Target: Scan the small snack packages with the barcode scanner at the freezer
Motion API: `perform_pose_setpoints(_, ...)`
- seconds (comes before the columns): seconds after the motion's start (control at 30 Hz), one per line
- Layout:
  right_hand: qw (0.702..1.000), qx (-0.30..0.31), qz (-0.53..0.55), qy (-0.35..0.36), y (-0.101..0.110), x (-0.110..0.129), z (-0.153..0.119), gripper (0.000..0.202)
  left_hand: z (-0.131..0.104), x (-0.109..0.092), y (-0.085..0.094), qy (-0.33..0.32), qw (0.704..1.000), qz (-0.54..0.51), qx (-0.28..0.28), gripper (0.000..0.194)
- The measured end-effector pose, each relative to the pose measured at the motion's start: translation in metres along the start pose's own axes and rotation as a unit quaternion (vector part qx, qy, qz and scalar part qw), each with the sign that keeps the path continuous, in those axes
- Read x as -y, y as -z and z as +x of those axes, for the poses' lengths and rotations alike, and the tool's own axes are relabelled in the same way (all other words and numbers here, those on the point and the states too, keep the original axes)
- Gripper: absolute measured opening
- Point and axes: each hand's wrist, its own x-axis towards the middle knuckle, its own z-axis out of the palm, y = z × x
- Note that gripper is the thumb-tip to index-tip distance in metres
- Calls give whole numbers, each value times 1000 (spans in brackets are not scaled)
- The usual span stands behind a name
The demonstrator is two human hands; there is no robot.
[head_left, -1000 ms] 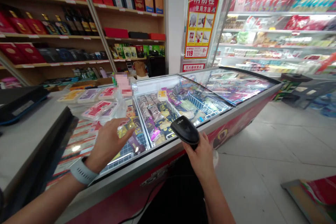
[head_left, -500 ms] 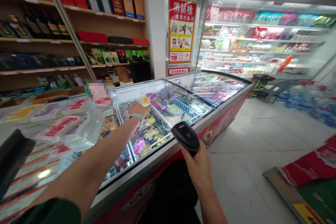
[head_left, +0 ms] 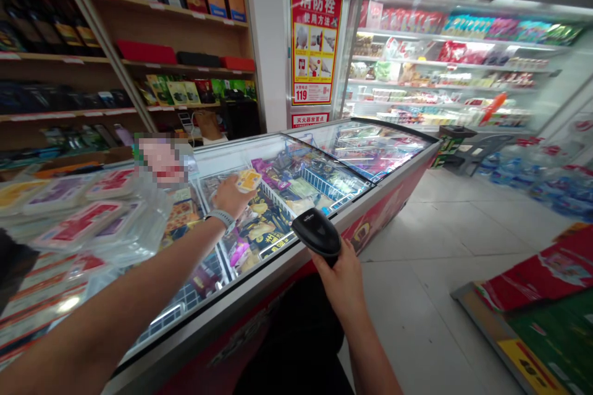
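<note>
My left hand, with a pale band on the wrist, is over the chest freezer and closed around a small yellow-and-white package. The package's exact kind is too blurred to read. Below it, dark and purple frozen food bags lie among wire baskets. My right hand grips a black handheld barcode scanner near the freezer's front edge, its head towards the freezer. Its handle is mostly hidden in my fingers. Beside my left forearm, clear-wrapped packs with red, purple and yellow labels are stacked on the freezer top.
Shelves with boxes and bottles stand behind on the left. A red fire-hydrant sign hangs on the wall. A lit refrigerated display, a grey stool, water bottles and a red-green stack are on the right.
My left hand has drawn back slightly to the left and the yellow-and-white package has come with it, tilted up. The view has shifted a little; the scanner stays in my right hand.
</note>
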Motion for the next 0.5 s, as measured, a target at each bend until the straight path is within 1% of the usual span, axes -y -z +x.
perform_pose_setpoints(0.07, 1000, 18, -14, 15, -2, 7, 1, 20, -28, 8, 15, -40, 999, 2, -10, 74)
perform_pose_setpoints(0.17, 998, 44, -34, 36, -7, 20, 0, 12, -72, 23, 40, -90, 996, 4, -20, 67)
perform_pose_setpoints(0.27, 994, 81, -32, 67, -18, 33, -3, 9, -107, 43, 65, -145, 987, 31, -62, 61)
perform_pose_setpoints(0.37, 987, 121, -27, 102, -32, 45, -9, 12, -130, 64, 85, -176, 976, 69, -107, 60)
perform_pose_setpoints(0.5, 977, 164, -32, 130, -49, 58, -15, 16, -145, 84, 102, -191, 968, 89, -136, 59)
